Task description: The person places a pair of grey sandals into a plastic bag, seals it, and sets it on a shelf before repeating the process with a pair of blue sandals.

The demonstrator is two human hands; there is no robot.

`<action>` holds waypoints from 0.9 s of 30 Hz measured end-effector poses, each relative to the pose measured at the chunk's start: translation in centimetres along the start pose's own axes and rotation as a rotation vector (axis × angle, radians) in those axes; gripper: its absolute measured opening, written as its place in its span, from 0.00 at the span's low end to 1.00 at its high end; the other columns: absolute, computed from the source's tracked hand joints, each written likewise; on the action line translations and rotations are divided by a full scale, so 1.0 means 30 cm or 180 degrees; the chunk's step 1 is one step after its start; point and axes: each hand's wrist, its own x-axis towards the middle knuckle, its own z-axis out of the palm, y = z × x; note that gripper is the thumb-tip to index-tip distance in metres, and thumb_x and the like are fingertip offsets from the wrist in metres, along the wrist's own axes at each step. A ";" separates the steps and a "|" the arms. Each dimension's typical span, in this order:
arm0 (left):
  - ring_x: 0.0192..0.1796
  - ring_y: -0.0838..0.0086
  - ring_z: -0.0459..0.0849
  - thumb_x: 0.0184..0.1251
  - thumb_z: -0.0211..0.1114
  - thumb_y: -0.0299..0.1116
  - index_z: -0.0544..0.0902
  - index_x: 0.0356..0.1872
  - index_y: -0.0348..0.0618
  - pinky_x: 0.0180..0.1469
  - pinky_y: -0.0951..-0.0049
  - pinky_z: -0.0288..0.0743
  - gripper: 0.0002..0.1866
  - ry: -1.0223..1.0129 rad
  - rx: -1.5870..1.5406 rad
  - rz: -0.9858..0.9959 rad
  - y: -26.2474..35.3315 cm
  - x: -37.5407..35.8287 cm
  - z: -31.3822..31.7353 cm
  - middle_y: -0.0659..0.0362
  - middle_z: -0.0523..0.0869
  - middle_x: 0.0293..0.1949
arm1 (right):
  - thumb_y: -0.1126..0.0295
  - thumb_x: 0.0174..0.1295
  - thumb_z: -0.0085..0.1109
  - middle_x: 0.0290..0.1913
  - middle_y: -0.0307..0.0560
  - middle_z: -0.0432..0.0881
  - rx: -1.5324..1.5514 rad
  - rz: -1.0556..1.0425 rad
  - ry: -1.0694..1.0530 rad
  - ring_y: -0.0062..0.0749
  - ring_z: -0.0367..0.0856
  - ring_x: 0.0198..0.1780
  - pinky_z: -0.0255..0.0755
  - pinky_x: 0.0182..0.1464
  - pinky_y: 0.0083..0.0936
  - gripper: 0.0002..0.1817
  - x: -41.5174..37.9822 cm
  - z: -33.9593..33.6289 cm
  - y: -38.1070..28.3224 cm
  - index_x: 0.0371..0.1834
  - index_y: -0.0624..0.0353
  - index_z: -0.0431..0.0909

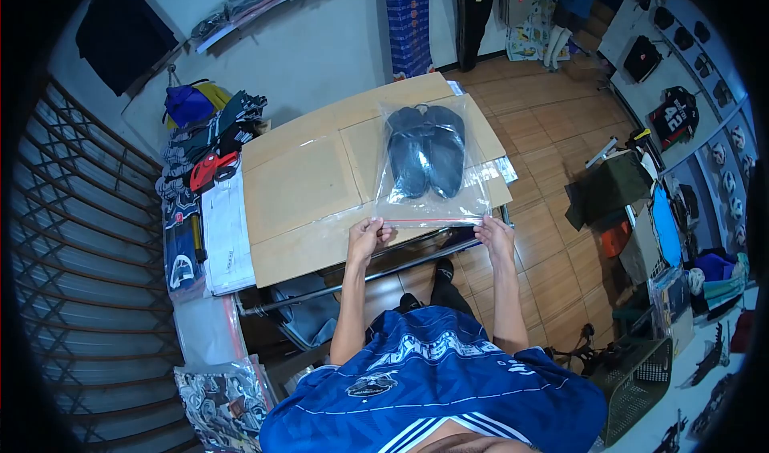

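A clear plastic zip bag lies on the cardboard-topped table, its red zip strip along the near edge. Inside it rests a pair of black sandals, side by side, seen through the plastic. The near left corner of the bag is pinched by my left hand, fingers closed. At the near right corner, my right hand pinches the bag in the same way. Between the two hands the bag's edge is stretched fairly straight, just past the table's front edge.
Cardboard covers the table. On its left are white sheets, a red tape dispenser and folded clothes. A metal rail runs below the front edge. To the right, a green basket stands beside stacked goods.
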 end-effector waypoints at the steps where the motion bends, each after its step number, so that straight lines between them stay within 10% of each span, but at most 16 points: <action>1: 0.32 0.79 0.87 0.79 0.62 0.35 0.85 0.43 0.35 0.35 0.81 0.82 0.12 0.0003 0.0083 -0.0010 0.001 0.003 -0.008 0.55 0.90 0.35 | 0.65 0.71 0.65 0.36 0.45 0.86 -0.0013 0.0011 0.0012 0.29 0.89 0.36 0.83 0.36 0.23 0.11 -0.002 -0.005 -0.006 0.43 0.62 0.81; 7: 0.31 0.76 0.88 0.81 0.59 0.36 0.86 0.48 0.33 0.34 0.79 0.84 0.14 -0.0172 0.0607 -0.0184 0.028 0.012 -0.073 0.53 0.91 0.36 | 0.62 0.71 0.64 0.35 0.47 0.87 -0.0955 -0.0085 0.0113 0.28 0.88 0.33 0.81 0.35 0.23 0.14 -0.025 -0.005 -0.084 0.42 0.65 0.81; 12: 0.46 0.68 0.89 0.73 0.69 0.37 0.80 0.57 0.22 0.48 0.72 0.82 0.24 0.0529 0.2013 0.1257 0.141 0.081 -0.044 0.45 0.90 0.45 | 0.60 0.66 0.69 0.38 0.54 0.88 -0.2321 -0.1704 0.0797 0.37 0.88 0.42 0.81 0.45 0.30 0.22 0.139 -0.004 -0.118 0.46 0.73 0.79; 16: 0.55 0.69 0.85 0.69 0.72 0.34 0.70 0.68 0.26 0.53 0.69 0.81 0.32 0.0280 0.1545 0.1111 0.185 0.231 0.061 0.45 0.85 0.55 | 0.64 0.62 0.73 0.42 0.58 0.87 -0.1538 -0.1879 0.0240 0.37 0.87 0.45 0.81 0.47 0.31 0.27 0.321 0.116 -0.126 0.55 0.75 0.76; 23: 0.25 0.79 0.79 0.55 0.76 0.23 0.82 0.41 0.32 0.26 0.76 0.71 0.14 0.0146 0.1336 0.0381 0.221 0.308 0.302 0.59 0.85 0.28 | 0.71 0.55 0.75 0.54 0.57 0.85 -0.1711 -0.1475 -0.0714 0.37 0.84 0.54 0.77 0.56 0.30 0.33 0.475 0.132 -0.123 0.63 0.73 0.74; 27: 0.23 0.80 0.77 0.55 0.73 0.22 0.83 0.35 0.36 0.26 0.77 0.68 0.08 0.0063 0.1164 0.0095 0.146 0.272 0.492 0.62 0.82 0.24 | 0.75 0.58 0.72 0.38 0.42 0.87 -0.1728 -0.0383 -0.1175 0.23 0.82 0.35 0.76 0.38 0.25 0.11 0.474 -0.073 -0.329 0.43 0.65 0.85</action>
